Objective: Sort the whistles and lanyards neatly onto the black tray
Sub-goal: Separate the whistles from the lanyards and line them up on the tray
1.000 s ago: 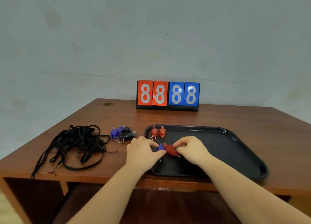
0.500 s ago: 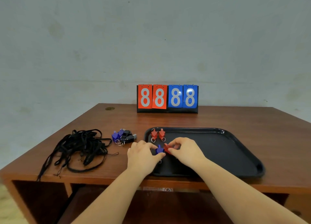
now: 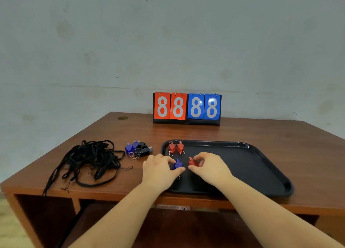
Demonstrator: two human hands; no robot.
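Black tray [image 3: 261,165] near the desk's front edge, right half bare. Left hand [image 3: 158,170] pinches a blue whistle [image 3: 178,163], right hand [image 3: 210,166] a red whistle [image 3: 192,162], apparently just above its left end; lanyards [image 3: 89,160] lie tangled left.

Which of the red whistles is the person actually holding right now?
The red whistle pinched in the right hand, nearer the tray's front. The other two red whistles lie untouched side by side at the tray's back-left corner.

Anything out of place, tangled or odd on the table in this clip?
Only the black lanyards: a tangled heap on the table's left, one strand trailing over the front edge. Some blue and black whistles sit off the black tray. Nothing looks damaged or spilled.
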